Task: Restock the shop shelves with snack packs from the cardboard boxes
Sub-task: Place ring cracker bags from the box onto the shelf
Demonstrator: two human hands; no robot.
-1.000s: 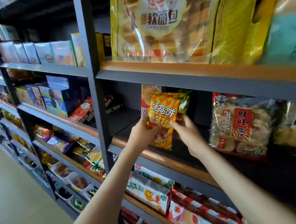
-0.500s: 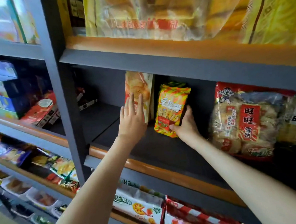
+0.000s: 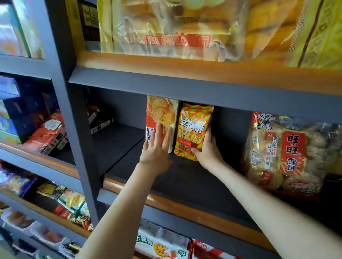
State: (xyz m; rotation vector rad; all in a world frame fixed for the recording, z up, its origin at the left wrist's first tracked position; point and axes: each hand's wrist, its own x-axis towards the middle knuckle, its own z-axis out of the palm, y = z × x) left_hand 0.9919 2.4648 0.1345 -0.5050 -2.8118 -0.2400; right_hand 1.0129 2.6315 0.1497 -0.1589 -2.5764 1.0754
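The yellow snack pack [image 3: 193,131] stands upright near the back of the middle shelf [image 3: 190,184]. Our right grip [image 3: 208,150] is grasping it at its 5 o'clock corner, with the thumb on the front and the fingers round the side.

At the pack's 9 o'clock, just beside it, stands an orange cookie pack [image 3: 161,118]. Our left grip [image 3: 157,148] is released. It lies flat on that pack's front with straight fingers, pressing but holding nothing. At 3 o'clock, well apart, sits a big bag of rice crackers [image 3: 285,155]. At 12 o'clock, on the shelf above, lies a big bag of bread [image 3: 179,23].

We think we are setting the yellow pack in its place, and this step looks almost done. Next we should let go softly with the right grip and watch the pack. It looks light and puffy, so it could tip forward. Then the left grip can come off too. After that we need more packs from a box, but we see no box here.
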